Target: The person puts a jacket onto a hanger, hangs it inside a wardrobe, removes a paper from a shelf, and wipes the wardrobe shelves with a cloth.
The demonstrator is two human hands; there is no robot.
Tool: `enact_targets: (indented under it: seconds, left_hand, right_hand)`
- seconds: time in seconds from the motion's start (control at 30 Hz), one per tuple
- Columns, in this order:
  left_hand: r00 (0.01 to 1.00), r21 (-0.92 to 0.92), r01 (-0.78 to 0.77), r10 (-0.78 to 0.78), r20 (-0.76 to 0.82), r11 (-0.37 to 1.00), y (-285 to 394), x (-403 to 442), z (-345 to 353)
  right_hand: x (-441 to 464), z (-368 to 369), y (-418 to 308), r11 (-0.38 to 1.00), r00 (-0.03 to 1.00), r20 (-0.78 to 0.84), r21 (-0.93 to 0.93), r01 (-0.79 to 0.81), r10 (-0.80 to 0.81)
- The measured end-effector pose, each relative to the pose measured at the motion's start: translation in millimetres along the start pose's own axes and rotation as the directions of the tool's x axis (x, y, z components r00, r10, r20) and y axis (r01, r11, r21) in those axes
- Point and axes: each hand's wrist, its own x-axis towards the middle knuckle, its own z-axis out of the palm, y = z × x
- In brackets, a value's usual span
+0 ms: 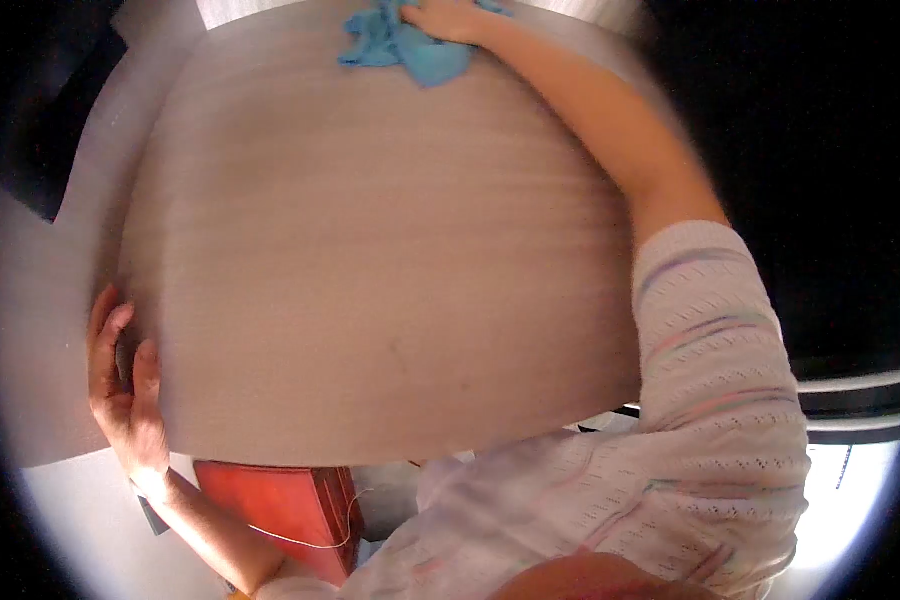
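Note:
At the far edge of the pale, wood-grain tabletop point(370, 250), my right hand point(448, 18) presses down on a crumpled blue cloth point(435, 62), fingers closed on it. Part of the cloth sticks out to the left and below the hand. My left hand point(130, 395) is by the tabletop's left side, near where it meets an upright side panel point(45, 370). Its fingers are apart, with nothing held in them. I cannot tell how firmly it touches the surface.
Below the near edge is a red box-like object point(270, 510) with a thin pale cord point(300, 542) across it. A black shape point(65, 150) lies against the left panel. A dark area fills the right side. Small dark marks point(395, 350) show on the tabletop.

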Motion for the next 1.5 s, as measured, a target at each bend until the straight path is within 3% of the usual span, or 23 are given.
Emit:
enact_targets:
  seconds: [0.07,0.13,0.17,0.2,0.23,0.27,0.33,0.37,0.43,0.6,0.7,0.73,0.8,0.83,0.9,0.97,1.03,1.13,1.23,1.27,1.33,1.43,1.5]
  left_hand:
    - [0.999,-0.007,-0.015,0.015,0.047,1.000,4,1,0]
    - [0.997,-0.020,0.014,-0.013,0.077,1.000,4,-3,-2]
    - [0.998,0.001,-0.005,0.005,0.070,1.000,3,-3,-3]
    - [0.998,0.020,-0.023,0.022,0.060,1.000,3,-3,-4]
    - [0.998,0.038,-0.043,0.041,0.049,0.998,3,-3,-2]
    - [0.998,0.031,-0.042,0.041,0.040,0.999,1,-3,-3]
    - [0.999,0.032,-0.033,0.032,0.018,0.999,0,-4,-1]
    - [1.000,0.041,-0.017,0.017,-0.003,0.999,0,-5,-1]
    - [1.000,0.063,0.010,-0.008,-0.030,0.998,1,-6,-3]
    - [0.993,0.028,-0.014,0.017,-0.120,1.000,2,-16,-4]
    - [0.988,-0.061,-0.030,0.020,-0.153,0.998,11,-15,1]
    - [0.986,-0.091,-0.018,0.002,-0.168,0.996,12,-15,3]
    - [0.977,-0.089,-0.076,0.056,-0.204,0.993,83,-41,33]
    - [0.978,-0.102,-0.015,-0.007,-0.209,0.995,84,-42,34]
    - [0.980,-0.120,0.001,-0.025,-0.196,0.993,86,-24,38]
    - [0.984,-0.149,-0.031,0.004,-0.180,0.988,86,-8,45]
    - [0.985,-0.125,-0.015,-0.007,-0.174,0.992,74,-6,29]
    - [0.984,-0.145,-0.017,-0.009,-0.180,0.989,65,-13,11]
    - [0.977,-0.096,-0.068,0.047,-0.207,0.993,32,-24,17]
    - [0.971,-0.071,-0.102,0.084,-0.222,0.992,28,-32,19]
    - [0.967,-0.107,-0.084,0.055,-0.249,0.991,33,-29,6]
    - [0.950,-0.063,-0.131,0.107,-0.294,0.989,25,-28,9]
    - [0.902,-0.083,-0.260,0.212,-0.376,0.962,21,-29,7]
  right_hand:
    - [-51,-41,16,0.991,0.987,0.160,-0.136,0.020,0.002]
    - [-102,-67,38,0.964,0.975,0.092,-0.192,-0.181,0.201]
    - [-122,-111,4,0.845,0.839,0.122,0.016,-0.535,0.530]
    - [-152,-112,37,0.907,0.916,0.040,-0.160,-0.388,0.399]
    - [-182,-122,42,0.849,0.854,-0.096,-0.101,-0.519,0.511]
    - [-192,-152,45,0.639,0.620,0.159,-0.244,-0.730,0.769]
    - [-245,-145,134,0.594,0.609,0.054,-0.307,-0.744,0.791]
    - [-261,-137,172,0.491,0.537,0.006,-0.412,-0.767,0.844]
    - [-260,-129,176,0.361,0.427,-0.029,-0.483,-0.798,0.904]
    - [-156,-108,119,0.382,0.370,0.105,-0.365,-0.849,0.923]
    - [-78,-80,30,0.413,0.426,0.035,-0.334,-0.848,0.904]
    - [-56,-71,10,0.494,0.488,0.099,-0.289,-0.820,0.867]
    - [-80,-93,-11,0.627,0.605,0.167,-0.214,-0.749,0.779]
    - [-57,-84,-42,0.687,0.662,0.185,-0.211,-0.695,0.726]
    - [-2,-92,-114,0.872,0.838,0.242,-0.119,-0.475,0.490]
    - [63,-49,-130,0.944,0.939,0.127,0.047,-0.328,0.320]
    - [119,-36,-176,0.965,0.955,0.162,0.043,-0.260,0.250]
    - [173,-7,-181,0.994,0.996,0.048,0.063,-0.084,0.081]
    - [186,58,-190,0.993,0.995,-0.074,0.093,0.072,-0.065]
    - [162,32,-218,0.988,0.996,-0.043,0.132,0.077,-0.072]
    - [150,30,-248,0.986,0.955,-0.281,0.109,0.130,-0.095]
    - [113,30,-308,0.980,0.964,-0.175,-0.006,0.200,-0.198]
    - [73,17,-361,0.971,0.968,-0.093,-0.071,0.228,-0.234]
